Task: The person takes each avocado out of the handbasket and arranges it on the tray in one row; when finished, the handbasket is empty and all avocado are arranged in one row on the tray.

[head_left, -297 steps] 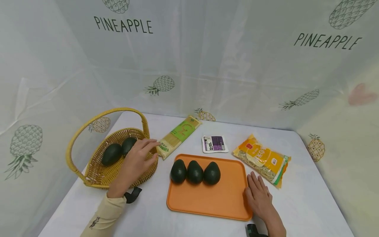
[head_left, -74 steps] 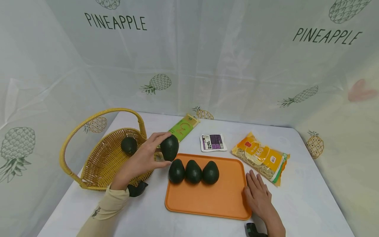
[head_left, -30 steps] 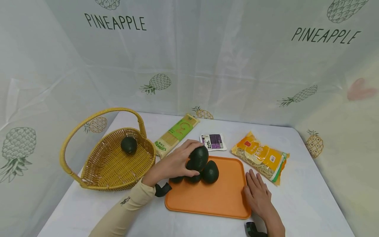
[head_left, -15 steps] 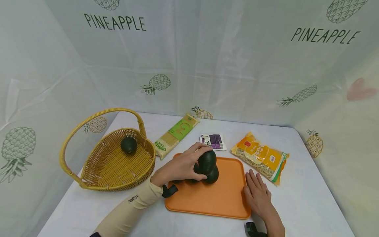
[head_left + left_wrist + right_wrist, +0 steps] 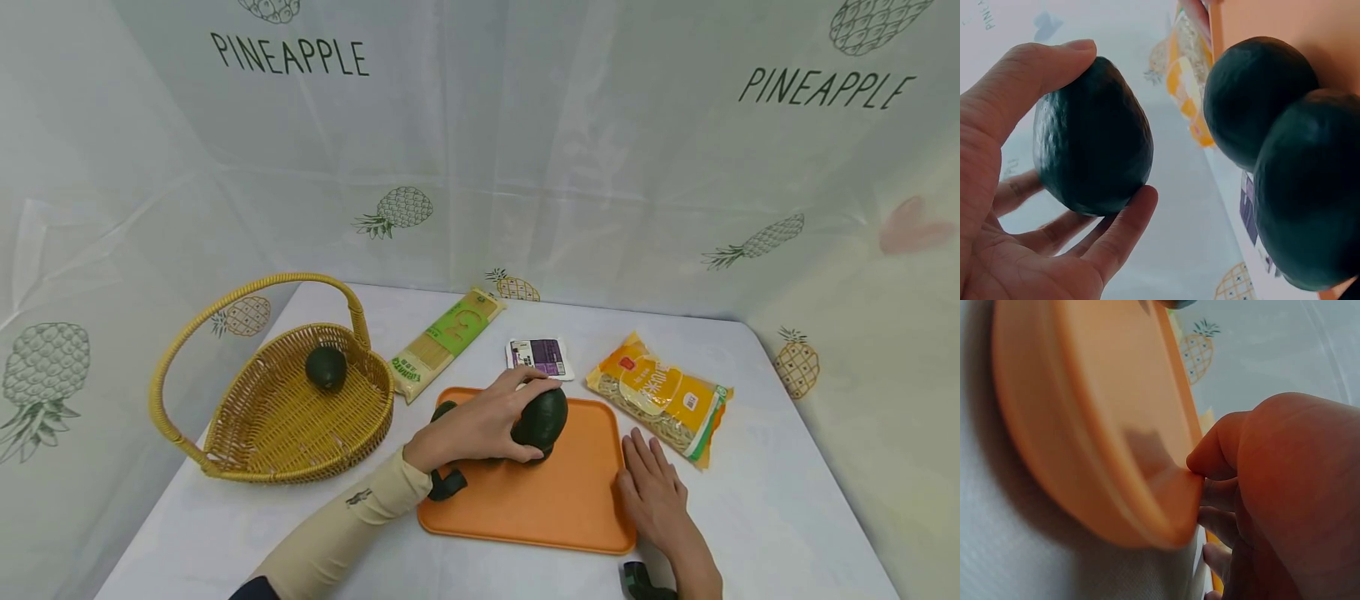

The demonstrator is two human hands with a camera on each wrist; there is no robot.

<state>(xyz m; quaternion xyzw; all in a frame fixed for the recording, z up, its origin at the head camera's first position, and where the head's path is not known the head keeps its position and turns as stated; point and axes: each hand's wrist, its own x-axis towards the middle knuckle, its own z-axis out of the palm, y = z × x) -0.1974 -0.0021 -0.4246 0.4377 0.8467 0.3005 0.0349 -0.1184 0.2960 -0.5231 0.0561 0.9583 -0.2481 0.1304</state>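
My left hand [image 5: 480, 425] holds a dark green avocado [image 5: 544, 417] above the orange tray [image 5: 540, 508], thumb on one side and fingers round the other. In the left wrist view this avocado [image 5: 1094, 140] hangs apart from two other avocados on the tray, the nearer avocado [image 5: 1313, 194] partly covering the farther one. From the head, my left hand and its load hide most of the tray's avocados. At the tray's right edge lies my right hand [image 5: 658, 500], fingers extended. Its thumb touches the tray rim [image 5: 1166, 519] in the right wrist view.
A yellow wicker basket [image 5: 262, 467] with a tall handle stands left, one avocado [image 5: 326, 367] inside. Behind the tray lie a green-labelled noodle pack [image 5: 450, 342] and a purple-and-white packet [image 5: 542, 358]. A yellow bag [image 5: 660, 400] lies to the right.
One avocado left the basket in my left hand. That hand carried it rightward over the tray, and it has moved slightly further right since half a second ago. My right hand stays put.
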